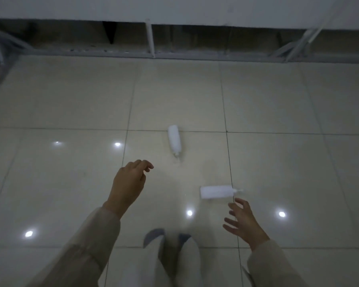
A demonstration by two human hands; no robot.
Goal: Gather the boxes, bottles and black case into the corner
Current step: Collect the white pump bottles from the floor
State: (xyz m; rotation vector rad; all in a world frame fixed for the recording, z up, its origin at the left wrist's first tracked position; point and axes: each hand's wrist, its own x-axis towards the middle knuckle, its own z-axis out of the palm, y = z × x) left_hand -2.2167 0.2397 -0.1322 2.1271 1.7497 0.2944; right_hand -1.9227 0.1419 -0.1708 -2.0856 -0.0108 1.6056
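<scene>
Both hands are spread and empty. One bottle (216, 192) lies just beyond the right hand (244, 222), another bottle (174, 139) past the left hand (128, 186). Nothing looks gathered yet; no boxes or case visible

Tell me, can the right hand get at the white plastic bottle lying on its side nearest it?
Probably yes. The right hand is open, fingers spread, just short of the white plastic bottle, which lies on its side on the glossy tiled floor. Nothing lies between them.

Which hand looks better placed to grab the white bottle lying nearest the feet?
The right hand, probably. It hovers open just beside the nearer bottle. The left hand is empty too, but sits closer to the farther bottle.
</scene>
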